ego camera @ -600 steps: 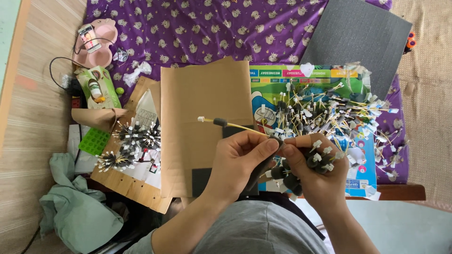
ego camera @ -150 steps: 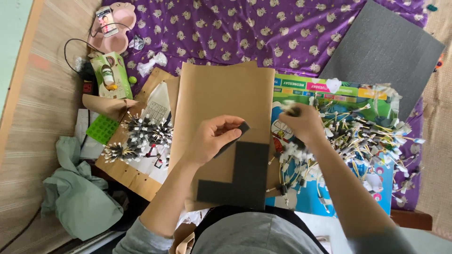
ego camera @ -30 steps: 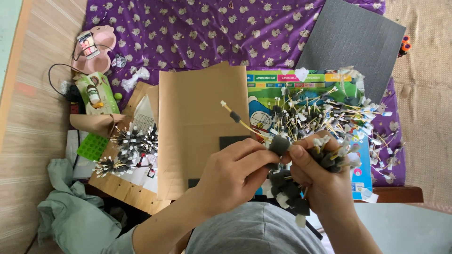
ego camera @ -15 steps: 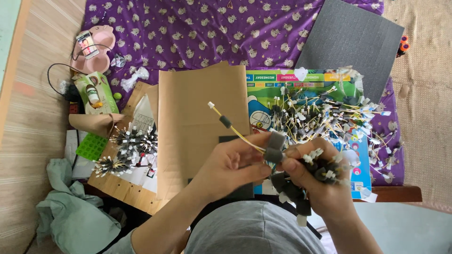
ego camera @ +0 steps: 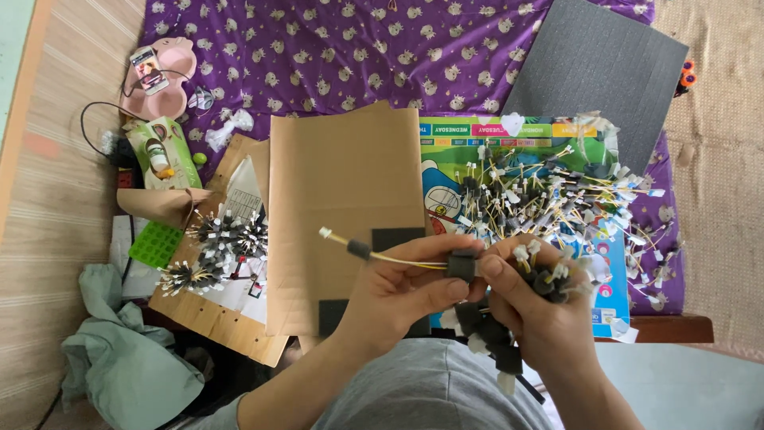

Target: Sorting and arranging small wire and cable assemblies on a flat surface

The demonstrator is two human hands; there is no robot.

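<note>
Green carton (ego camera: 159, 151) with a bottle picture lies at far left, beside a pink case (ego camera: 163, 72) on the purple cloth (ego camera: 358, 48). Green grid tray (ego camera: 155, 243) sits just below the carton. Colourful printed sheet (ego camera: 477, 135), with a coloured strip of boxes along its top edge, lies right of centre, largely covered by a pile of wires (ego camera: 557, 199). Dark grey foam sheet (ego camera: 597, 72) rests tilted at top right.

Left hand (ego camera: 402, 291) comes up from the bottom, fingers curled, thumb and forefinger pinching a small black foam block (ego camera: 461, 264) threaded on a yellow wire (ego camera: 382, 255). The wire runs left over the cardboard (ego camera: 342, 207), carrying a second black piece and ending in a white plug (ego camera: 325, 232).

Right hand (ego camera: 533, 306) meets the left at the block, fingertip touching it; its other fingers are closed round a bundle (ego camera: 485, 334) of wires with black blocks and white plugs, hanging toward the lap.

Finished clusters (ego camera: 219, 247) lie on a wooden board (ego camera: 215, 318) at left. Green garment (ego camera: 127, 366) is crumpled at lower left. Black foam strips lie on the cardboard, partly hidden by the left hand.
</note>
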